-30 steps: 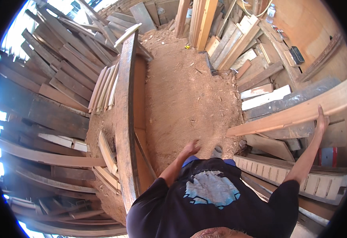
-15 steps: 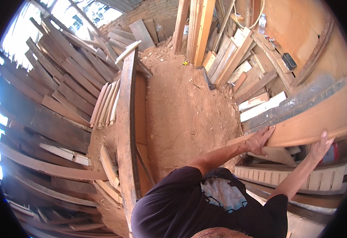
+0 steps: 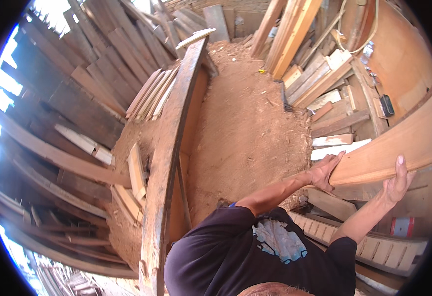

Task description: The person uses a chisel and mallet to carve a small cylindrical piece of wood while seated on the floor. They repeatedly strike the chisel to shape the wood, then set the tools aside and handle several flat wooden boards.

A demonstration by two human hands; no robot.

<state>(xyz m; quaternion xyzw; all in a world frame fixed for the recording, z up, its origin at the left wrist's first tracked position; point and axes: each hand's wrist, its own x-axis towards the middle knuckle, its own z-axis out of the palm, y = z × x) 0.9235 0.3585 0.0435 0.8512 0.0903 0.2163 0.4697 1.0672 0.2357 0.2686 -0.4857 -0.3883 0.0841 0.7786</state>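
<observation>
A wide, smooth wooden plank (image 3: 385, 154) stretches across the right side, its far end running out to the rim of the view. My left hand (image 3: 325, 171) is closed on the plank's near-left end, with fingertips over its upper edge and the thumb at the lower edge. Farther right, my right hand (image 3: 398, 181) grips the lower edge, its thumb on the face and its other fingers partly hidden behind. Both forearms reach out from dark short sleeves.
A long, worn wooden beam (image 3: 176, 133) on edge stands left of me. Stacked boards (image 3: 90, 143) fill the left. Upright timbers (image 3: 292, 37) and offcuts lean at the far right. A slatted wooden piece (image 3: 374, 245) and a red-and-white container (image 3: 402, 227) lie below the plank.
My view has turned, so the long beam and stacks sit tilted and farther right. The plank, still in both hands, now covers the dark grey beam seen behind it before.
</observation>
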